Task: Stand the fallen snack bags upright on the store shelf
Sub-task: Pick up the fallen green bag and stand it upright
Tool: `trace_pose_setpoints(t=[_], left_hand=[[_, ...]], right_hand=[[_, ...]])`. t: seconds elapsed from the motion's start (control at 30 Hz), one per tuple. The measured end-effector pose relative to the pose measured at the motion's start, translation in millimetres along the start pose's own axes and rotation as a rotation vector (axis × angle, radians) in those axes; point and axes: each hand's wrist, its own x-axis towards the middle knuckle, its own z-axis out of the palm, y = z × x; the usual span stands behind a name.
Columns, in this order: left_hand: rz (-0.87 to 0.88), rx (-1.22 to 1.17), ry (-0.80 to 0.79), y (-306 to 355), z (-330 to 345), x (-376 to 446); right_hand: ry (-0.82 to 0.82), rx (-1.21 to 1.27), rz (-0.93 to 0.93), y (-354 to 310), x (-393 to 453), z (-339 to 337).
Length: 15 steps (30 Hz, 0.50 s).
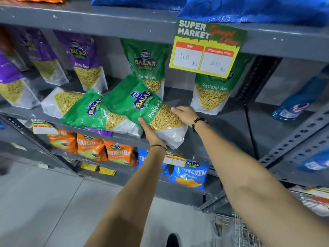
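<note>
Both hands, left hand [151,132] and right hand [185,114], clamped the tilted Ratlami Sev bag [142,106] (another fallen bag [92,111] touching left) on shelf [222,122].

Grey shelf [229,122] — snack bags [99,113] upright, fallen

The held green bag [142,106] reads "Balaji Wafers Ratlami Sev"; the shelf sign [206,49] reads "Super Market, MRP 40 Rs".
</note>
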Motion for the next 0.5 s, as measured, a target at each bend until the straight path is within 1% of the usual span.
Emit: trace_pose_setpoints(t=[0.1,0.2,0.3,0.4,0.5], left_hand=[[0.009,0.138,-0.044,9,-10,-6],[0.005,0.272,-0.106,21,-26,-7],[-0.061,0.337,-0.247,34,-42,-15],[-0.131,0.331,-0.402,46,-57,-34],[-0.176,0.382,-0.5,60,-71,-54]], right_hand=[[0.052,0.14,0.04,8,-20,-4],[0.085,0.42,0.061,16,-47,-2],[0.086,0.74,0.096,16,-76,8],[0.046,0.895,0.092,11,-108,22],[0.031,1.053,0.069,11,-142,33]])
